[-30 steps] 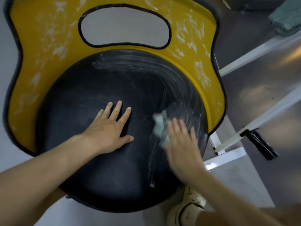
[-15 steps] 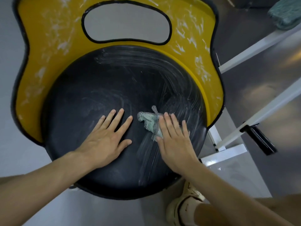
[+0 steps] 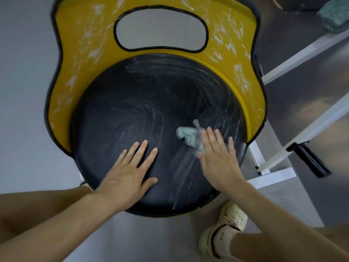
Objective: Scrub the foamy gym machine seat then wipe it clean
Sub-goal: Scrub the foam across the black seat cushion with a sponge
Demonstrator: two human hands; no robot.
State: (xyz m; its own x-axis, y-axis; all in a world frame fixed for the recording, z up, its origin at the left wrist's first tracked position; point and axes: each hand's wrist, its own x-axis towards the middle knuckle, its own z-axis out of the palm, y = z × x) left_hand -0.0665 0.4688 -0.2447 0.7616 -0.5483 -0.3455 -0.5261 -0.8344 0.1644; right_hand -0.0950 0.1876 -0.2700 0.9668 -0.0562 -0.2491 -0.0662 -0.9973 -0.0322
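Observation:
A round black seat pad (image 3: 143,114) fills the middle of the view, streaked with thin white foam smears, thickest along its right side. Behind it rises the yellow back plate (image 3: 83,53), flecked with foam and cut by an oval hole. My left hand (image 3: 130,173) lies flat on the pad's near left part, fingers straight and spread. My right hand (image 3: 219,157) presses flat on a small pale green scrubbing cloth (image 3: 188,137) on the pad's right part; the cloth sticks out past my fingertips to the left.
White machine frame bars (image 3: 306,53) run diagonally at the right, with a black handle grip (image 3: 309,161) below them. A teal cloth (image 3: 334,14) lies at the top right corner. My foot in a beige shoe (image 3: 224,227) stands on the grey floor below the seat.
My right hand has slid the cloth back and forth across the right half of the pad, leaving fresh streaks. The left hand has stayed flat in place. The camera has shifted.

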